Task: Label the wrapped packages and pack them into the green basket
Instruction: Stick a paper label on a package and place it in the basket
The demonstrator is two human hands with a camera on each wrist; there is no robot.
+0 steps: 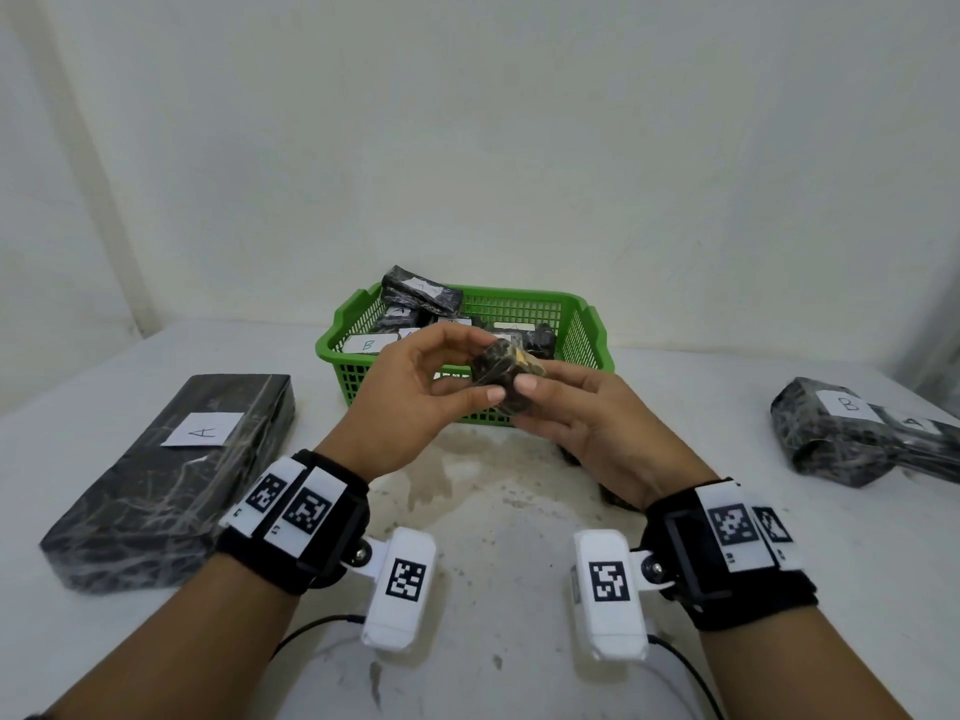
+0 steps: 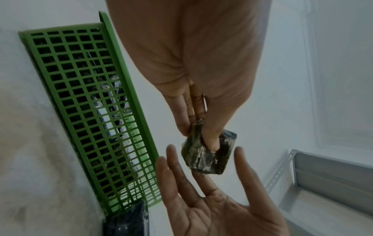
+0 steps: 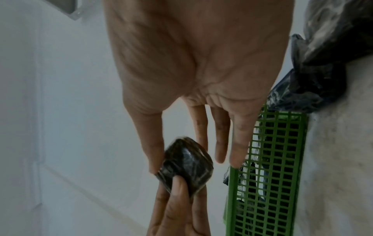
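Observation:
A small black wrapped package (image 1: 501,379) is held in the air just in front of the green basket (image 1: 592,324). My left hand (image 1: 480,368) pinches it between thumb and fingers, as the left wrist view shows on the package (image 2: 207,154). My right hand (image 1: 540,387) lies open against its other side, thumb touching it and fingers straight beneath. In the right wrist view the package (image 3: 187,166) sits beside the right thumb. A yellowish patch shows on top of it; I see no label on it. Several labelled packages (image 1: 421,293) lie in the basket.
A long black package labelled A (image 1: 171,475) lies on the white table at the left. At the right edge sit two wrapped packages (image 1: 841,433) labelled B and A. A wall stands close behind the basket. Metal shelving (image 2: 322,172) shows in the left wrist view.

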